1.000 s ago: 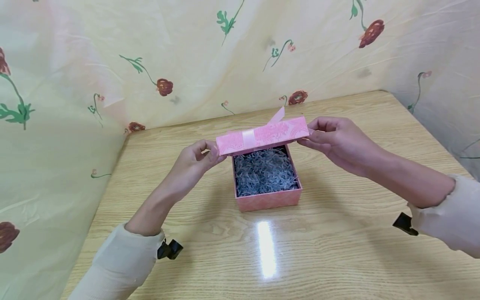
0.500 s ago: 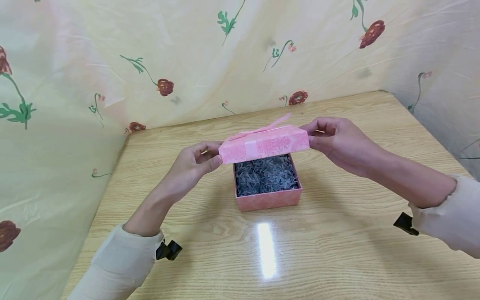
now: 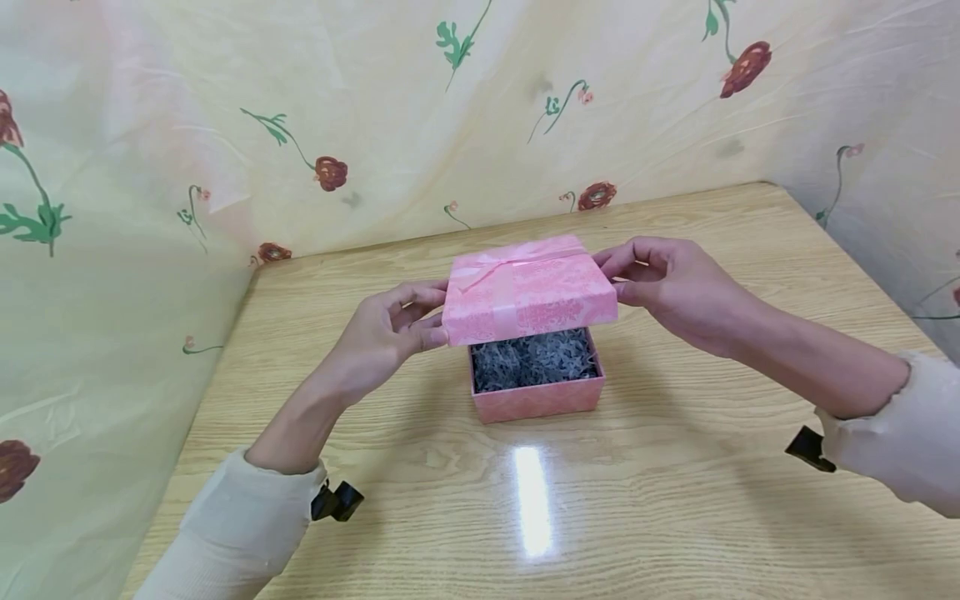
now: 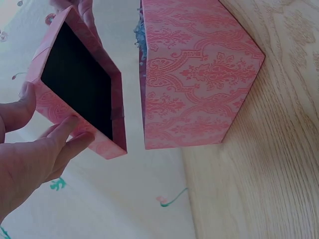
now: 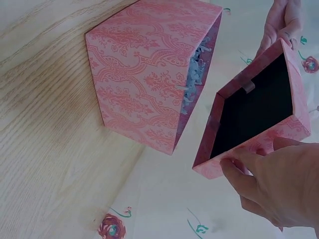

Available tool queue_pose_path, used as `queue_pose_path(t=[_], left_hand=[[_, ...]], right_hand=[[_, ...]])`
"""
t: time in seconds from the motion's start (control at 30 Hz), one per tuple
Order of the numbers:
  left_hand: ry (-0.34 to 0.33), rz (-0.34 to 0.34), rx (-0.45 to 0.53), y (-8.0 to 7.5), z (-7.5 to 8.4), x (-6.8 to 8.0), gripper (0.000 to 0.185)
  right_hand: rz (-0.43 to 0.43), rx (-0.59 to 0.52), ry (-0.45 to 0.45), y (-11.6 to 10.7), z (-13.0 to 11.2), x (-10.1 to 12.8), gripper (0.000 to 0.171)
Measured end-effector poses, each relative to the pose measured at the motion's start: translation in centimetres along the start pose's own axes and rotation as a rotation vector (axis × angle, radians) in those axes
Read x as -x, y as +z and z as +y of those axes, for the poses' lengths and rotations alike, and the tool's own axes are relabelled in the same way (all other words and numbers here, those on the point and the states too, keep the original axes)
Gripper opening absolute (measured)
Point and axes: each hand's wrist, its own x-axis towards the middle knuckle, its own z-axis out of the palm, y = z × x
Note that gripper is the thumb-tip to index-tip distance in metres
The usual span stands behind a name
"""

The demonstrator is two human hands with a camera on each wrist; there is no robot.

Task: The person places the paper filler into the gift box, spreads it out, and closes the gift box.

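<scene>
A pink patterned box lid (image 3: 551,292) with a ribbon bow on top hangs above the box, held by both hands. My left hand (image 3: 382,337) pinches its left side between thumb and fingers. At the opposite side, my right hand (image 3: 671,287) grips the edge. Below stands the matching pink box (image 3: 538,403), uncovered at the front and filled with grey-blue shredded paper (image 3: 536,362). The lid covers the box's rear part from the head view. In the left wrist view the lid's black inside (image 4: 79,79) faces the box, with a gap between them.
The box stands on a light wood-grain table (image 3: 420,517). A floral curtain (image 3: 405,108) closes off the back and the sides. Small black devices, such as the left one (image 3: 337,502), sit at both sleeve cuffs.
The lid has tipped from steeply tilted toward level and come down slightly at its front, so its bow and top now show. Both hands have kept hold of it; the box has stayed put.
</scene>
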Motion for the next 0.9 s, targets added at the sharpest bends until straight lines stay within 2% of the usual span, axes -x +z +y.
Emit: queue_pose_path(t=[0.2, 0.43, 0.9], left_hand=[[0.016, 0.009, 0.084, 0.23, -0.06, 0.03, 0.036], [0.012, 0.018, 0.127, 0.37, 0.01, 0.10, 0.040], [-0.015, 0.036, 0.121, 0.72, -0.19, 0.13, 0.040]], right_hand=[[0.024, 0.093, -0.002, 0.10, -0.21, 0.16, 0.012], [0.016, 0.147, -0.028, 0.24, -0.47, 0.47, 0.013], [0.019, 0.124, -0.064, 0.37, -0.18, 0.69, 0.011]])
